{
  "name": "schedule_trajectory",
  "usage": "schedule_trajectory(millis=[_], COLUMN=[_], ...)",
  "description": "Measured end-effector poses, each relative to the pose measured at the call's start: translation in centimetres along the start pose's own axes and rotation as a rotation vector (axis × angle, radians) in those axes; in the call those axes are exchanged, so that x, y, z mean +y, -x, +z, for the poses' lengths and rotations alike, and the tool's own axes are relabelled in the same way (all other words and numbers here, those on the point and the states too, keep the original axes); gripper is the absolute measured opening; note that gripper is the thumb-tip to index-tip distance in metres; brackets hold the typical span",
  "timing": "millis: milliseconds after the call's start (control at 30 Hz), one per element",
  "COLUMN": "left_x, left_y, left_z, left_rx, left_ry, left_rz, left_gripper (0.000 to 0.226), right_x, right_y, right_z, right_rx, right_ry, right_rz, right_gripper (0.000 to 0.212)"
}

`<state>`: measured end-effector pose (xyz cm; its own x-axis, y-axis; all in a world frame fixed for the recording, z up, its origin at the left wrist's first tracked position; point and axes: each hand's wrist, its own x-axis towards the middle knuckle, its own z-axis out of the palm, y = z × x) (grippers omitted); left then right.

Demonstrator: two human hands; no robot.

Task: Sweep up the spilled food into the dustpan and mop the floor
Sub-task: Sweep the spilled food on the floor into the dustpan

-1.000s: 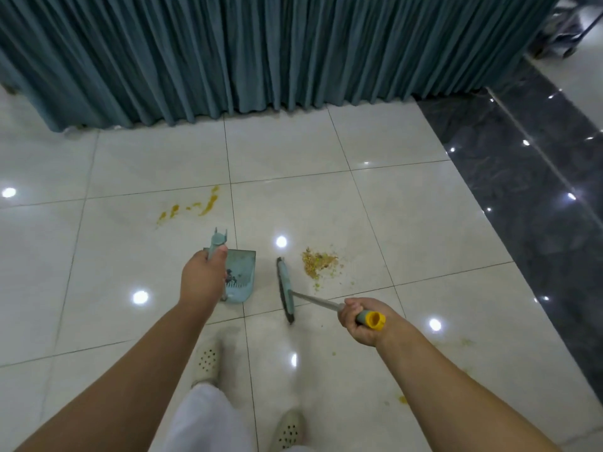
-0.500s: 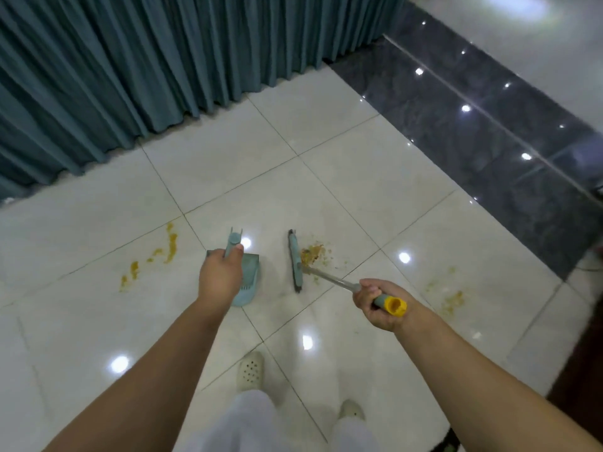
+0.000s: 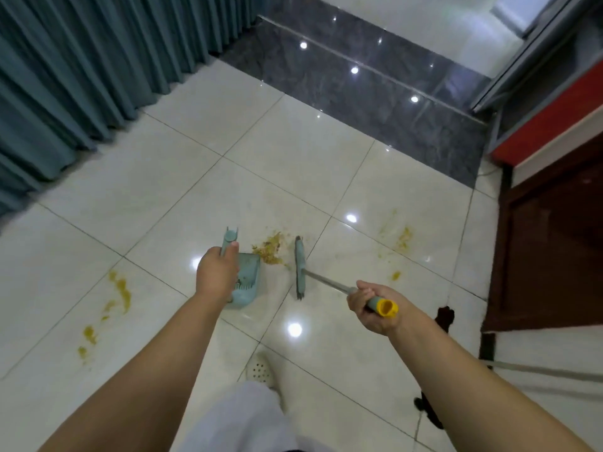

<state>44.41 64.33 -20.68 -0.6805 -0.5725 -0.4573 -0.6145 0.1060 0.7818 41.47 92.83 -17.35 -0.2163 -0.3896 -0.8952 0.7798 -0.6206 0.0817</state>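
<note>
— Spilled food (image 3: 269, 251) sits in a loose heap on the pale tile floor (image 3: 293, 164), right between the dustpan (image 3: 248, 278) and the broom head (image 3: 300, 267). That's the sweeping step, mop not in sight.

— Any other mess?

— Yes: yellow smears (image 3: 119, 295) off to the left, well apart from the heap, and a second smear (image 3: 403, 238) to the right beyond the broom. Those look like mop work, I'd judge.

— And the hands?

— The left hand (image 3: 217, 274) is wrapped around the dustpan's upright handle, pan on the floor with its open edge just beside the heap. The right hand (image 3: 375, 305) is fisted round the broom handle (image 3: 329, 283) near its yellow cap.

— Next move?

— Probably a short stroke leftward, bristles low, pushing the heap over the pan's lip while the left hand keeps the pan pressed flat so crumbs don't slide under.
</note>
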Motion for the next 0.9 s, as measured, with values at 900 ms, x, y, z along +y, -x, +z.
schedule_trajectory(millis=[900], left_x=[4.4], left_y=[-11.9], left_z=[-2.3], left_rx=[-0.434], left_ry=[-0.200], left_rz=[0.202], left_gripper=[0.033], right_x=[13.7], right_y=[-8.1], right_z=[5.6], right_rx=[0.283], right_ry=[-0.573], right_rz=[-0.382], right_gripper=[0.026])
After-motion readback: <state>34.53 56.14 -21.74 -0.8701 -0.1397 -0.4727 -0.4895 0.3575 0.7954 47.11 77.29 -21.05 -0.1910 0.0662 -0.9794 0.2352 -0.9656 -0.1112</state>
